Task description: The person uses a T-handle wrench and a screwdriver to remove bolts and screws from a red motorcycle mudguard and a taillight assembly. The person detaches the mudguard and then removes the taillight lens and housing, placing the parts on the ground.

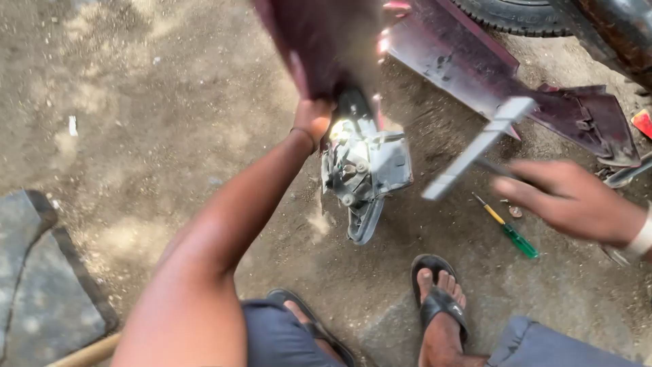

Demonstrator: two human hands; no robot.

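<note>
Maroon panel gripped by left hand, right hand holding hammer

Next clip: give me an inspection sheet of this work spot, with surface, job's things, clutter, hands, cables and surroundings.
Surface: bare dirt ground, sunlit patches.
Job's things: dark red panel with grey lamp housing below it; T-handle tool, blurred.
Clutter: green-handled screwdriver on the ground; second dark red panel.
Hands: left hand grips the panel's lower edge; right hand holds the tool.
Cables: nothing seen.
Surroundings: tyre at top; stone slab lower left; sandalled feet.
</note>
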